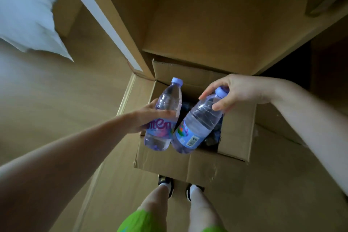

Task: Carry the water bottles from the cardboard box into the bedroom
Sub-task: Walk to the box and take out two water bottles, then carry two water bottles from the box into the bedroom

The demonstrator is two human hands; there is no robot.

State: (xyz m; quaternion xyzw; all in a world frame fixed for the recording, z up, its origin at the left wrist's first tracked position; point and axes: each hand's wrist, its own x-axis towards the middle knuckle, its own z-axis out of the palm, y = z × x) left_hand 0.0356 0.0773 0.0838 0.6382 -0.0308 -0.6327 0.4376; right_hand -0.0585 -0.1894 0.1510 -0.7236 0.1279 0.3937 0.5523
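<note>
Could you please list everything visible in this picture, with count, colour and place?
water bottles: two, clear with lilac caps and blue labels, held above the box; left bottle, right bottle
cardboard box: one, brown, open, on the floor in front of the feet; dark shapes inside, too dim to identify
wooden floor: tan, all around
wooden furniture: brown, above and behind the box
white bedding: one, top left
shoes: two, dark, below the box
shorts: green, bottom edge
left hand: grips the left bottle at its middle
right hand: grips the right bottle near its cap
</note>
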